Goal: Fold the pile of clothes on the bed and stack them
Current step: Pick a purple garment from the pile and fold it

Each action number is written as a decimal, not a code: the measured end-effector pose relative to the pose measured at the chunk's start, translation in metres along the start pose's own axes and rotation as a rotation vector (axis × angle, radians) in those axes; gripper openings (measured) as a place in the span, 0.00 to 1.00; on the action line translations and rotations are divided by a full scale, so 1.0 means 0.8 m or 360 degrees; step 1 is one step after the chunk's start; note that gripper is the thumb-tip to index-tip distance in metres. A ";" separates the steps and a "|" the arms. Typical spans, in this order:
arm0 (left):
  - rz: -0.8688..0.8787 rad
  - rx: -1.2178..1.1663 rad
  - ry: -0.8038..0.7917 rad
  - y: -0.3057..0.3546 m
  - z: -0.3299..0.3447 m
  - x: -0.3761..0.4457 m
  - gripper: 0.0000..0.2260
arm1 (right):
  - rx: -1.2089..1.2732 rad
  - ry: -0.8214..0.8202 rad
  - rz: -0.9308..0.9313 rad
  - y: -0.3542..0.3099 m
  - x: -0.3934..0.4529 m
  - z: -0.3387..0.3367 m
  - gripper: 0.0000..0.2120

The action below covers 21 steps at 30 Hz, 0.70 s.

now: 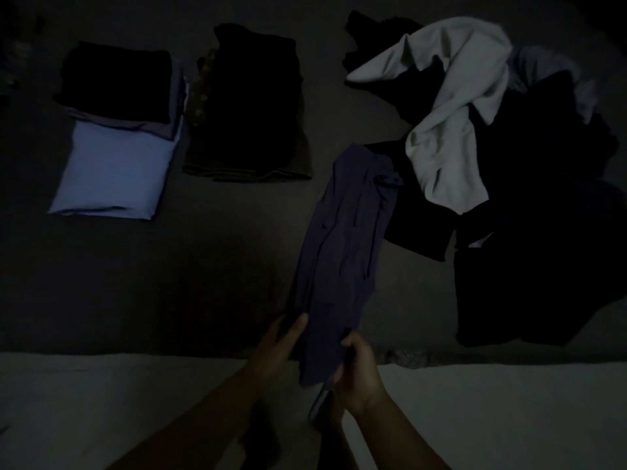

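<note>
The scene is very dim. A dark purple garment lies stretched lengthwise on the dark bed, its near end lifted off the edge. My left hand touches its near left edge with straight fingers. My right hand grips the near right edge. An unfolded pile with a pale grey shirt on dark clothes lies at the right. A folded stack of black, purple and light blue pieces sits at the far left, and a dark folded stack lies beside it.
The bed's near edge runs across the lower frame, with pale floor below it. Dark bedding spreads between the stacks and my hands. The far left corner is too dark to read.
</note>
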<state>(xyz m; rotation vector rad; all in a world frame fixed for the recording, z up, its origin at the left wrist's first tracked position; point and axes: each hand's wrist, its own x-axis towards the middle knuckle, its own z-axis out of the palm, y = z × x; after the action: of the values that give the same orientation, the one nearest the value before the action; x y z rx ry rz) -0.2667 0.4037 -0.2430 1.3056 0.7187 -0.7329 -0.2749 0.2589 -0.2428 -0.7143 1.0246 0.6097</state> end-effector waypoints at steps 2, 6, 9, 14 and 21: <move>-0.0262 -0.0304 -0.0091 0.020 0.016 0.002 0.31 | -0.0174 0.0093 0.0035 -0.007 0.000 -0.003 0.15; -0.0346 -0.0057 0.0102 0.039 0.040 0.001 0.17 | -0.0909 0.0311 -0.0142 -0.023 -0.003 -0.010 0.09; -0.0231 0.0238 0.0158 0.050 0.042 -0.016 0.23 | -0.1254 0.0369 -0.0287 -0.039 -0.010 -0.016 0.08; -0.0413 0.0068 0.0026 0.105 0.035 -0.004 0.00 | -0.1026 0.0163 -0.0228 -0.101 -0.021 0.005 0.10; -0.0136 -0.0447 0.0188 0.201 0.028 0.080 0.14 | -0.0693 0.0173 -0.0428 -0.197 0.042 0.058 0.10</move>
<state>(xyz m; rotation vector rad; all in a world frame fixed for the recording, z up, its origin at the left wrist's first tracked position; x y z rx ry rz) -0.0978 0.3957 -0.1999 1.0730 0.9420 -0.6015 -0.1198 0.1998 -0.2197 -1.2580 0.8814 0.5679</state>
